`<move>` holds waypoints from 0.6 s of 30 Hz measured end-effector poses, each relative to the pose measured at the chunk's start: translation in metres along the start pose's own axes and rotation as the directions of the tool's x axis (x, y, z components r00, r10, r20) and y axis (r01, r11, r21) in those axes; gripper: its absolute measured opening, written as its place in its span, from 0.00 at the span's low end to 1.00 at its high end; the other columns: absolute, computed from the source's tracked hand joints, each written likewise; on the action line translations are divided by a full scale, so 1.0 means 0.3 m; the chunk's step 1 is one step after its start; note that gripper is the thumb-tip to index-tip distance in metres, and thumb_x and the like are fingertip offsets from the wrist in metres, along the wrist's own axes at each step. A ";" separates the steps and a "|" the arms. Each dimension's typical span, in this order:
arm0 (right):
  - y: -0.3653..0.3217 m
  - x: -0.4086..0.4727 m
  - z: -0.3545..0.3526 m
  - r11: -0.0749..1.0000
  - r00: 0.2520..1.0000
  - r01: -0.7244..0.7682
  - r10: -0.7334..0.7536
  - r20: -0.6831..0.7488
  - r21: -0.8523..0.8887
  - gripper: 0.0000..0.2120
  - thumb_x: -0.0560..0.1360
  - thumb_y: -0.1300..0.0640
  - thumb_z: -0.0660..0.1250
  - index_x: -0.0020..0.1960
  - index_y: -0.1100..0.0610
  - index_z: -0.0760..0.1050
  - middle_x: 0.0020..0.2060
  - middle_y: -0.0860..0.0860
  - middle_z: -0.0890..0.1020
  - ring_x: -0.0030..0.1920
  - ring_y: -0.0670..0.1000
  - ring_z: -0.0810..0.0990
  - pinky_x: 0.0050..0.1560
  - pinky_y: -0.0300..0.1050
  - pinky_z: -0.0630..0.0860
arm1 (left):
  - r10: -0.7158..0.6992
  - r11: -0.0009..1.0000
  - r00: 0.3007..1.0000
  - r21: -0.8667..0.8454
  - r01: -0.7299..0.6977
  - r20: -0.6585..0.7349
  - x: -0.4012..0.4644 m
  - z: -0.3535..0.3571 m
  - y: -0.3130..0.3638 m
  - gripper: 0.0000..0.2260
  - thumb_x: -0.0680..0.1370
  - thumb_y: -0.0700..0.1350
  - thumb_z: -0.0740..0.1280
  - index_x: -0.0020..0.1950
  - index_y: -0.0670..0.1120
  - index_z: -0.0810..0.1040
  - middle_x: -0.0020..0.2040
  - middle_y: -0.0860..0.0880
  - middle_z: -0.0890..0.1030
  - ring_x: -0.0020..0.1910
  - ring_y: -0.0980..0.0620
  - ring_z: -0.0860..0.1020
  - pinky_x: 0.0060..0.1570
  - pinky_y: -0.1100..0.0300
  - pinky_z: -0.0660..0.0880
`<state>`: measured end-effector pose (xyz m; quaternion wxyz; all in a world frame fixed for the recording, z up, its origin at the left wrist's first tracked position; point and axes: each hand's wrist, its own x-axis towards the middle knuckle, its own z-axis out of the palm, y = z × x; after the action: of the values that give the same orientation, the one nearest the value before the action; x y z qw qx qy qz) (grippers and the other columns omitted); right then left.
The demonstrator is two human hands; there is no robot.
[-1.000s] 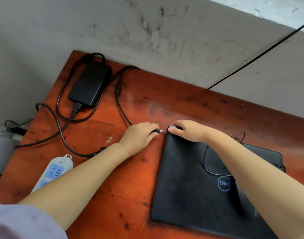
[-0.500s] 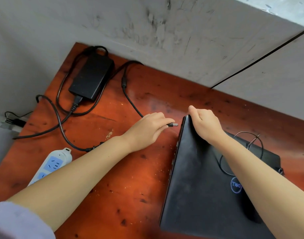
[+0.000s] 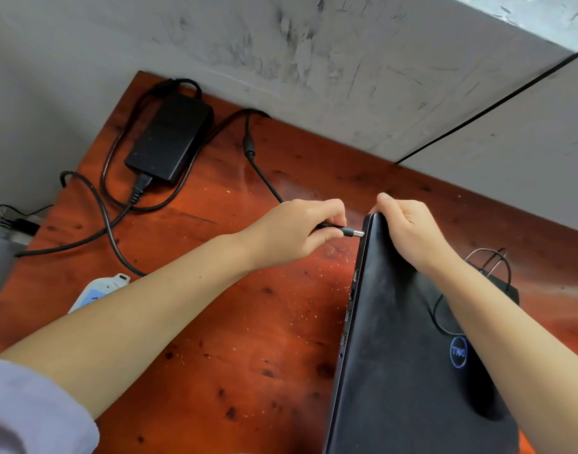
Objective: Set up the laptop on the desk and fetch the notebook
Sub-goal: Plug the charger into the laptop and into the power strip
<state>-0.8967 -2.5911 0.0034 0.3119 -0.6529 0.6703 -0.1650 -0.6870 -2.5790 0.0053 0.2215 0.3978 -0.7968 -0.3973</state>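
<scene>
I see the closed laptop [image 3: 409,339] near the desk's [image 3: 248,339] right edge, tipped up on its side by my right hand [image 3: 409,231], fingers clamped on its far corner. My left hand [image 3: 294,234] pinches the charger plug [image 3: 353,231] at its port, apparently not seated. Opening the laptop and fetching the notebook remain; no notebook is visible.

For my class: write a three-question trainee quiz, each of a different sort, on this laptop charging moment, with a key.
1. True or false: the left hand pinches the charger plug.
2. Which hand steadies the laptop? A left, B right, C neither.
3. Fill in: the power adapter lies on the ____.

Key: 1 true; 2 B, the right hand grips its far corner; 3 desk.
</scene>
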 end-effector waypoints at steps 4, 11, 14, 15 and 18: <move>-0.007 0.001 0.000 1.000 1.000 -0.001 0.001 -0.011 -0.007 0.26 0.80 0.50 0.51 0.38 0.67 0.77 0.38 0.62 0.83 0.43 0.63 0.79 0.50 0.56 0.74 | -0.022 0.997 0.998 0.074 0.017 0.066 0.015 -0.023 0.026 0.05 0.78 0.45 0.63 0.51 0.44 0.75 0.40 0.52 0.78 0.40 0.48 0.77 0.44 0.51 0.75; -0.023 -0.001 0.039 0.998 1.000 0.029 -0.029 -0.003 -0.049 0.28 0.80 0.49 0.50 0.36 0.72 0.70 0.31 0.66 0.75 0.35 0.64 0.73 0.43 0.57 0.73 | -0.078 0.957 0.987 0.289 0.035 0.140 0.053 -0.031 0.057 0.04 0.78 0.47 0.62 0.49 0.48 0.75 0.39 0.52 0.77 0.39 0.47 0.73 0.38 0.55 0.67; -0.021 0.006 0.052 0.996 0.999 0.031 -0.032 -0.009 -0.086 0.28 0.80 0.49 0.49 0.34 0.70 0.71 0.30 0.64 0.76 0.35 0.63 0.73 0.39 0.53 0.71 | -0.116 0.955 0.983 0.288 0.072 0.140 0.059 -0.011 0.056 0.04 0.79 0.46 0.62 0.48 0.47 0.73 0.40 0.48 0.79 0.39 0.44 0.75 0.40 0.53 0.71; -0.019 0.008 0.055 0.994 0.999 0.035 -0.037 -0.016 -0.103 0.28 0.80 0.49 0.50 0.31 0.67 0.68 0.26 0.59 0.73 0.32 0.59 0.71 0.36 0.51 0.68 | -0.119 0.952 0.985 0.297 0.076 0.129 0.061 -0.003 0.054 0.04 0.79 0.47 0.62 0.47 0.47 0.72 0.40 0.47 0.79 0.39 0.43 0.74 0.40 0.53 0.71; -0.012 0.020 0.073 0.988 0.999 0.028 -0.034 -0.041 -0.151 0.25 0.80 0.48 0.50 0.25 0.56 0.57 0.21 0.48 0.64 0.26 0.50 0.64 0.31 0.47 0.62 | -0.122 0.956 0.986 0.280 0.088 0.110 0.064 0.015 0.035 0.05 0.78 0.47 0.62 0.46 0.46 0.71 0.38 0.47 0.78 0.37 0.42 0.74 0.39 0.52 0.72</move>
<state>-0.8798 -2.5932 -0.0122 0.2446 -0.6812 0.6771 -0.1327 -0.7060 -2.5887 0.0118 0.0922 0.4407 -0.8342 -0.3186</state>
